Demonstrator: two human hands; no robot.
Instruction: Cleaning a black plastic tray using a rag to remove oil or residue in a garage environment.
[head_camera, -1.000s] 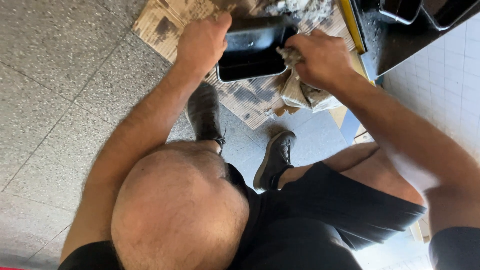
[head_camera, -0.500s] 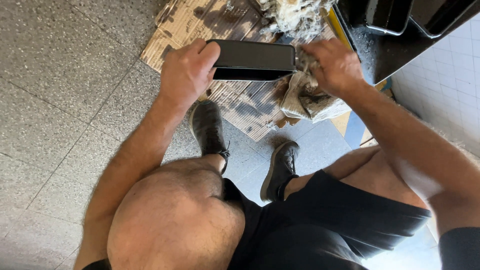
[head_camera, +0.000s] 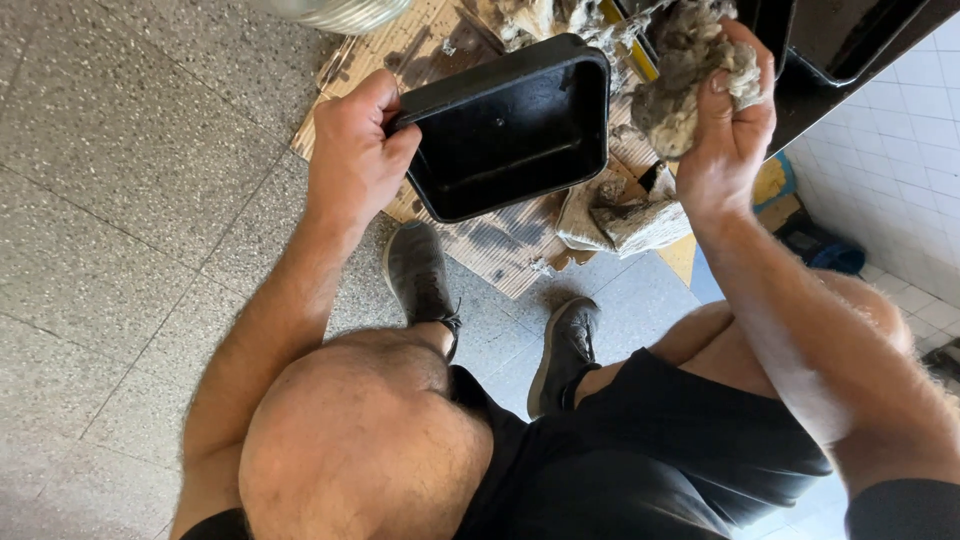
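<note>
Black tray now tipped open-side up, wad lifted clear

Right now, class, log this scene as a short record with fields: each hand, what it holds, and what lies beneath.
left hand: grips the rim of a black rectangular pan, tilted, inside empty
right hand: clutches a grey crumpled rag, raised beside the pan
beneath: stained cardboard on speckled floor
feet: dark shoes

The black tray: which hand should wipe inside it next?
Probably the right hand: it already grips the dirty rag wad just beside the black tray, while the left hand is busy holding the tray's rim.
</note>
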